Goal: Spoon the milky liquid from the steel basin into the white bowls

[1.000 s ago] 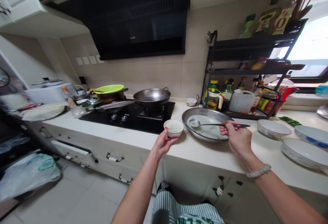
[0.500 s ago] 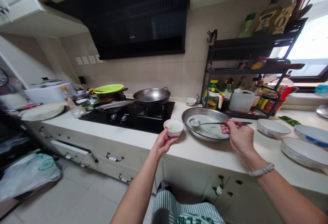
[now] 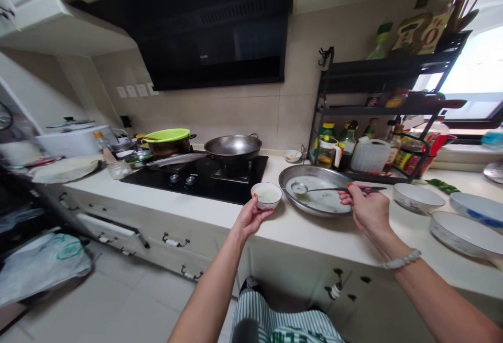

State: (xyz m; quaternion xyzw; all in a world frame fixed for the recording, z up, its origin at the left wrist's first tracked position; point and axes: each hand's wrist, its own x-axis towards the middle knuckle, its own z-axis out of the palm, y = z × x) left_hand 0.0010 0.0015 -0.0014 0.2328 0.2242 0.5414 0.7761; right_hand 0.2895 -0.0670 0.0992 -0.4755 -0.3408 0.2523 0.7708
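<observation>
My left hand (image 3: 251, 216) grips a small white bowl (image 3: 271, 205) with a dark rim, its thumb at the edge and fingers below; some pale liquid is inside. My right hand (image 3: 366, 204) is closed around the dark handle of a ladle (image 3: 299, 188). The ladle's metal head is over the wide steel basin (image 3: 288, 196), which stands on the counter just right of the bowl. Milky liquid with dark bits fills part of that basin. Whether the ladle's head touches the liquid, I cannot tell.
Left of the bowl, a wok (image 3: 232, 148) and a pot (image 3: 167, 146) under a green lid-like basin stand on the black hob (image 3: 188, 186). A bottle rack (image 3: 326, 84) rises behind the steel basin. Bowls (image 3: 418, 199) line the right side. A range hood (image 3: 220, 29) hangs above.
Both hands, the bowl and the ladle keep nearly the same place. The floating dark bits in the basin's liquid have shifted slightly.
</observation>
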